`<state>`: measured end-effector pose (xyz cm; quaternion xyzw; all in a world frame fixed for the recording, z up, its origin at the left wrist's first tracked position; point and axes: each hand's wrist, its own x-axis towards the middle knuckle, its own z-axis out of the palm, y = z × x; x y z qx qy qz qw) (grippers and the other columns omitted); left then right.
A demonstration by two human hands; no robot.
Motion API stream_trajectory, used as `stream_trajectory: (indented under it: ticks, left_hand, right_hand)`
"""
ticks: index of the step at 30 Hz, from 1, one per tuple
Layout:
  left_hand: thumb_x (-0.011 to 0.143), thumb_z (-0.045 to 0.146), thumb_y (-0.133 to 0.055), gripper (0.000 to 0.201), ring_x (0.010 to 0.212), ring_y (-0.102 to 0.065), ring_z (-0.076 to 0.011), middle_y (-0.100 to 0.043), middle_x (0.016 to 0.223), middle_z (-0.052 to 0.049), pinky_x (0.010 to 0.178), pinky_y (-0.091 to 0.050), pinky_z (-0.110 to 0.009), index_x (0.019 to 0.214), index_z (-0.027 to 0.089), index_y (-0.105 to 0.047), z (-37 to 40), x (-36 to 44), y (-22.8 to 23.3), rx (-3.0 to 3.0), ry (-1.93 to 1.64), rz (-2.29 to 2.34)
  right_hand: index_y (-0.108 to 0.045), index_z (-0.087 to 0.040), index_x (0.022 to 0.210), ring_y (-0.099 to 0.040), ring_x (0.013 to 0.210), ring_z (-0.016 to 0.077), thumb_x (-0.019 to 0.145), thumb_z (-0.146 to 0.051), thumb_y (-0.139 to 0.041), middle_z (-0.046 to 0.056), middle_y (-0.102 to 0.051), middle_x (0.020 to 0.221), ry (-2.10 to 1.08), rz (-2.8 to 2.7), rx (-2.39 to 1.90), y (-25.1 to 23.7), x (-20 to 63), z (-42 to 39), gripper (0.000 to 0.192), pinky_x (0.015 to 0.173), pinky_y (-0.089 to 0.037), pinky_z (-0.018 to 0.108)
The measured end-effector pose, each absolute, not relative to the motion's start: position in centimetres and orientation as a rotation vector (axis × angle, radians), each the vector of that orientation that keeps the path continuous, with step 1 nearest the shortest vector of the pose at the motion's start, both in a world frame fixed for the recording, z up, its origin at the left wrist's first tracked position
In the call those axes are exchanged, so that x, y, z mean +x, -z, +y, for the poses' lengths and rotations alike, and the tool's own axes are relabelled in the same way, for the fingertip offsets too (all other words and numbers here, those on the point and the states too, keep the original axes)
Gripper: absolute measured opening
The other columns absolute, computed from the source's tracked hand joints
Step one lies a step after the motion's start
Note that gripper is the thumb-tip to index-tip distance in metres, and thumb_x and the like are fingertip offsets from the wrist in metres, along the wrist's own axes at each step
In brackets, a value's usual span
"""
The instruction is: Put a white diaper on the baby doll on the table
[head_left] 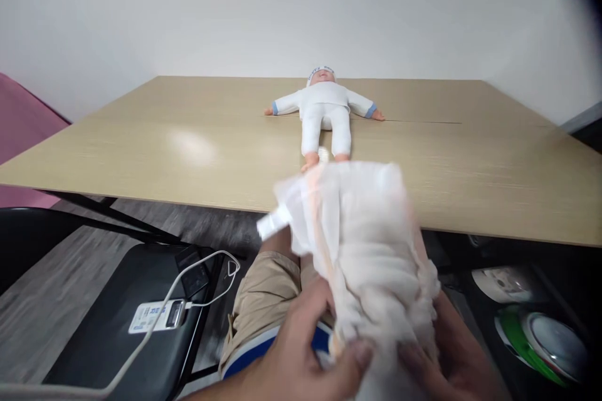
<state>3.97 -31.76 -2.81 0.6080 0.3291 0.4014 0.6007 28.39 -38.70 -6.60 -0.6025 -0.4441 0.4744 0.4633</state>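
Observation:
A white disposable diaper (371,232) is held up over my lap, bunched and creased in its lower half. One fastening tab (274,222) sticks out from its upper left corner. My left hand (305,338) grips the diaper's lower left side, thumb pressed on the inner face. On the lower right side my right hand (451,351) grips it too, its thumb also on the inner face. Beyond it a baby doll (324,103) in white clothes with blue cuffs lies on its back on the table, arms spread, feet toward me. The diaper's lower end is blurred.
The wooden table (226,175) spans the view, its front edge just past my knees. At left, a black chair (117,301) carries a white power bank (157,316) with a cable (155,319). At right, a green-and-white round container (540,341) sits low beside me.

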Motion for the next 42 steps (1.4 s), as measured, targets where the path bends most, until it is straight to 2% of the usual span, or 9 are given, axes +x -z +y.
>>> stream_trajectory:
  ticks: [3, 8, 13, 17, 20, 25, 32, 38, 42]
  left_hand:
    - [0.108, 0.049, -0.081, 0.052, 0.146, -0.068, -0.0295, -0.072, 0.156, -0.008, 0.125, -0.056, -0.04, 0.155, 0.032, -0.067, -29.6, 5.1, 3.1, 1.156, -0.951, 0.79]
    - [0.1, 0.055, -0.088, 0.042, 0.119, -0.071, -0.0242, -0.075, 0.126, -0.007, 0.108, -0.057, -0.033, 0.116, 0.023, -0.068, -26.0, 5.4, 5.9, 1.049, -1.039, 0.858]
    - [0.087, 0.067, -0.095, 0.059, 0.108, -0.067, -0.0231, -0.071, 0.113, -0.005, 0.099, -0.055, -0.032, 0.105, 0.022, -0.061, -25.1, 5.0, 8.8, 0.953, -0.983, 0.917]
    - [0.086, 0.07, -0.095, 0.059, 0.103, -0.066, -0.0232, -0.07, 0.107, -0.003, 0.095, -0.055, -0.032, 0.102, 0.024, -0.06, -25.6, 5.1, 9.6, 0.942, -0.947, 0.957]
    - [0.088, 0.069, -0.094, 0.058, 0.106, -0.066, -0.0237, -0.07, 0.108, -0.003, 0.097, -0.055, -0.032, 0.103, 0.025, -0.06, -26.1, 5.1, 10.0, 0.919, -0.916, 0.954]
    - [0.09, 0.072, -0.093, 0.06, 0.105, -0.065, -0.0219, -0.067, 0.11, -0.004, 0.098, -0.054, -0.031, 0.105, 0.024, -0.06, -26.7, 5.1, 10.3, 0.906, -0.894, 0.96]
    - [0.108, 0.072, -0.073, 0.05, 0.112, -0.061, -0.0235, -0.064, 0.117, -0.005, 0.102, -0.049, -0.034, 0.123, 0.026, -0.06, -26.9, 3.2, 8.4, 1.202, -0.692, 1.141]
    - [0.119, 0.049, -0.063, 0.021, 0.126, -0.067, -0.0255, -0.074, 0.135, -0.004, 0.112, -0.051, -0.038, 0.131, 0.032, -0.07, -22.8, -1.7, 2.5, 1.81, -0.473, 1.087]
    - [0.121, 0.032, -0.057, 0.017, 0.121, -0.068, -0.0269, -0.076, 0.129, -0.007, 0.106, -0.055, -0.041, 0.132, 0.028, -0.069, -15.4, -2.2, -1.4, 2.248, -0.705, 1.099]
  right_hand:
    - [-0.067, -0.026, 0.159, -0.083, 0.119, 0.0326, 0.093, -0.071, -0.086, 0.018, -0.079, 0.142, -1.166, -1.049, -1.41, 5.3, 26.4, -34.2, 0.082, 0.091, -0.073, 0.036]
    - [-0.07, -0.018, 0.145, -0.081, 0.121, 0.0292, 0.095, -0.076, -0.082, 0.016, -0.08, 0.139, -1.213, -1.134, -1.38, 6.1, 25.0, -28.7, 0.077, 0.093, -0.07, 0.032]
    - [-0.073, -0.017, 0.127, -0.08, 0.105, 0.0262, 0.094, -0.084, -0.077, 0.013, -0.083, 0.123, -1.249, -1.195, -1.447, 8.2, 25.3, -27.9, 0.075, 0.084, -0.066, 0.029]
    - [-0.074, -0.019, 0.115, -0.075, 0.087, 0.0213, 0.098, -0.084, -0.071, 0.01, -0.081, 0.101, -0.947, -1.311, -1.656, 9.6, 26.0, -28.9, 0.067, 0.074, -0.058, 0.028]
    - [-0.065, -0.021, 0.127, -0.073, 0.093, 0.0199, 0.102, -0.073, -0.075, 0.011, -0.08, 0.117, -0.466, -1.322, -1.665, 9.8, 26.1, -29.1, 0.059, 0.079, -0.057, 0.03]
    - [-0.058, -0.022, 0.148, -0.066, 0.142, 0.028, 0.111, -0.041, -0.074, 0.015, -0.069, 0.15, -0.014, -1.627, -1.396, 7.2, 24.7, -26.2, 0.045, 0.114, -0.06, 0.046]
    - [-0.061, -0.022, 0.169, -0.044, 0.172, 0.0354, 0.119, -0.049, -0.057, 0.012, -0.049, 0.181, -0.148, -2.18, -1.499, 6.4, 22.8, -18.6, 0.058, 0.141, -0.045, 0.062]
    - [-0.053, -0.028, 0.18, -0.04, 0.177, 0.0332, 0.119, -0.058, -0.055, 0.006, -0.037, 0.189, -0.178, -2.285, -1.493, 7.9, 24.1, -16.4, 0.068, 0.146, -0.04, 0.064]
    - [-0.051, -0.03, 0.182, -0.04, 0.177, 0.0321, 0.119, -0.06, -0.053, 0.002, -0.034, 0.191, -0.131, -2.308, -1.477, 8.1, 24.5, -16.3, 0.069, 0.145, -0.043, 0.063]
